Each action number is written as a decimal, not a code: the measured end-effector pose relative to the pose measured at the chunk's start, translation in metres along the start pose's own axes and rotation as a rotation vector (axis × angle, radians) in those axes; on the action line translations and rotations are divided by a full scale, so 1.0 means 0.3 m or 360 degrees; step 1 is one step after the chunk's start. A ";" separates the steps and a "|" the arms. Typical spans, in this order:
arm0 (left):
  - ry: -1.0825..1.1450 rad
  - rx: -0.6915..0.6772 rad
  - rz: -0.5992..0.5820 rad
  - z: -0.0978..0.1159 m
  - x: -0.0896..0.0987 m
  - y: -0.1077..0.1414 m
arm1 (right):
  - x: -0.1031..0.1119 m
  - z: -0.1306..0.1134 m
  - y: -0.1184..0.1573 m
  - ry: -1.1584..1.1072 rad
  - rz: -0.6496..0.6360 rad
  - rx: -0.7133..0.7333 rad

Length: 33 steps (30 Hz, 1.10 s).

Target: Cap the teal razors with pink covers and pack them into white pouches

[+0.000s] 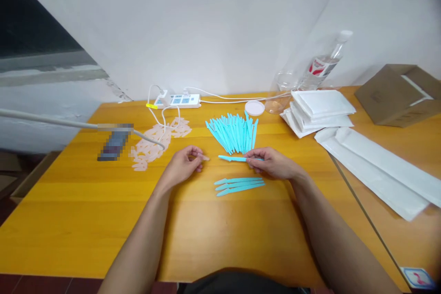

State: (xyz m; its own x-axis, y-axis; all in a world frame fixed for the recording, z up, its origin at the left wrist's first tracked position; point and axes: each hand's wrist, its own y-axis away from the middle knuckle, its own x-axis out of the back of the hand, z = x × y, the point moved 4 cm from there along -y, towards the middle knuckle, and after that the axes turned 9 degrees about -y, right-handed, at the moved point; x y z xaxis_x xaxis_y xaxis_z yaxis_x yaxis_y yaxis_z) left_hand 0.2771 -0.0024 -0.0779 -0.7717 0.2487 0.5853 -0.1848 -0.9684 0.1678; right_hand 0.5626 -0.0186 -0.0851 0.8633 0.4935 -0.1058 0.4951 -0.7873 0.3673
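Observation:
Between the fingers of my left hand [186,163] is a small translucent pinkish cap [206,158], its tip pointing right. My right hand [270,162] pinches the right end of a turquoise stick [232,159], which lies level with its narrow end toward the cap; the two are apart. Just beyond it spreads a fanned pile of turquoise sticks [232,132]. Nearer to me, three turquoise sticks [239,185] lie side by side on the table. A scattered heap of pinkish caps [153,144] is to the left of my left hand.
A power strip [181,101] with white cables stands by the wall. A phone [115,143] lies at left, under a grey cable. Behind on the right are a round lid [254,108], a clear jar [279,92], a bottle [322,66], white packets [320,105] and a cardboard box [396,96].

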 end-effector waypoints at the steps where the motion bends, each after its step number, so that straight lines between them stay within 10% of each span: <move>1: 0.0241 0.0047 -0.0007 0.005 -0.019 0.006 | -0.004 0.007 -0.003 0.0004 -0.0004 -0.0017; 5: 0.0604 0.0081 0.0084 0.015 -0.055 0.024 | -0.007 0.026 -0.003 -0.0009 0.0009 -0.0060; 33: 0.0063 -0.0259 -0.0041 0.020 -0.061 0.048 | -0.023 0.008 0.006 0.0409 -0.0111 0.0006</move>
State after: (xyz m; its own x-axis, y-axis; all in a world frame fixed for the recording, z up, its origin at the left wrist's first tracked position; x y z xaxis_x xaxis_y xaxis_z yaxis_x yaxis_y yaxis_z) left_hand 0.2922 -0.0208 -0.0815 -0.7885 0.2753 0.5500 -0.2981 -0.9532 0.0497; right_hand 0.5578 -0.0243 -0.0857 0.7741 0.6239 0.1074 0.5534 -0.7492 0.3640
